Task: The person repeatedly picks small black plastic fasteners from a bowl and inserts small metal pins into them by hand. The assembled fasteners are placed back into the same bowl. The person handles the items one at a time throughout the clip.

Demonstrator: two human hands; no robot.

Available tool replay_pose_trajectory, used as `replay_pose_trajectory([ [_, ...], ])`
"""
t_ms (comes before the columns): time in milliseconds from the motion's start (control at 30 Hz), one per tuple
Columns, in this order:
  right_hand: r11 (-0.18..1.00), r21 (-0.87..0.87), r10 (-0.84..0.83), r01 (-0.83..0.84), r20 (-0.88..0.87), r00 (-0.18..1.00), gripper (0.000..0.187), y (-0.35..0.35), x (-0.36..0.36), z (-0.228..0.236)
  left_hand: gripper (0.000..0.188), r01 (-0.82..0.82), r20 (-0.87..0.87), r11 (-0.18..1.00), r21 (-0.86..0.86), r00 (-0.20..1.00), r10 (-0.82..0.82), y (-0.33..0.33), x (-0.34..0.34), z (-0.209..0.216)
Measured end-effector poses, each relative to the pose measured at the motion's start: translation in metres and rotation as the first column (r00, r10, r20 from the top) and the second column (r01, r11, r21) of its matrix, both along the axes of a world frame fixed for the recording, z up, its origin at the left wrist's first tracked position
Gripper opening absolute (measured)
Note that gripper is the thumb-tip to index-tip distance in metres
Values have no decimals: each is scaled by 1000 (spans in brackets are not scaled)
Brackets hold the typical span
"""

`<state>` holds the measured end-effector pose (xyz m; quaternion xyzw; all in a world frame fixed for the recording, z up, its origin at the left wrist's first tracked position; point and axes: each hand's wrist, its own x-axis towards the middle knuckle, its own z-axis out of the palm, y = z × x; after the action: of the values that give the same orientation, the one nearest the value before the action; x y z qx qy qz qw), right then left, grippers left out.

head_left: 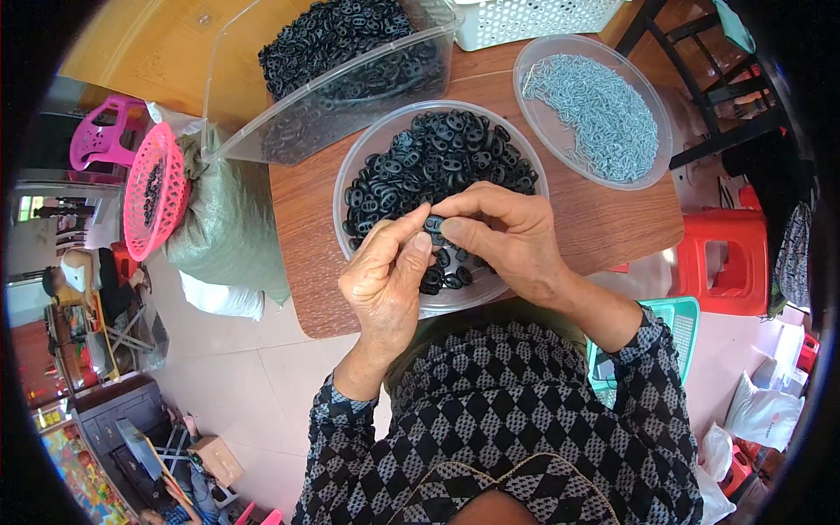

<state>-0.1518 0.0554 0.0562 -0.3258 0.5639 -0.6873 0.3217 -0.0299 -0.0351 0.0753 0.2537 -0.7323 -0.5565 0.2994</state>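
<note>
Diamond-patterned top nearest me; left hand and right hand pinch one black piece above the round tub.
From afar, I'd keep both grips light and level. Pink basket: dark bits; clear bin, round tub: black pieces; right bowl: slender silvery pieces.

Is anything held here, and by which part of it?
Yes: a small black oval piece. The left hand holds it at its left end, the right hand at its right end; any contact behind it is hidden.
</note>
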Motion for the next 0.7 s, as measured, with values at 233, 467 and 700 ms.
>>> replay_pose_trajectory([
  [233, 1000, 0, -20, 20, 19, 1000, 13, -1, 2, 0, 22, -67, -23, 991, 117, 997, 71, 5, -3, 2],
  [467, 1000, -3, -1, 0, -102, 995, 21, 0, 4, -2, 24, -94, -54, 968, 234, 993, 109, 8, -2, -3],
  [700, 999, -45, -41, 29, -283, 958, 30, 0, 5, -1, 25, -68, -103, 966, 250, 990, 97, 8, -5, -1],
])
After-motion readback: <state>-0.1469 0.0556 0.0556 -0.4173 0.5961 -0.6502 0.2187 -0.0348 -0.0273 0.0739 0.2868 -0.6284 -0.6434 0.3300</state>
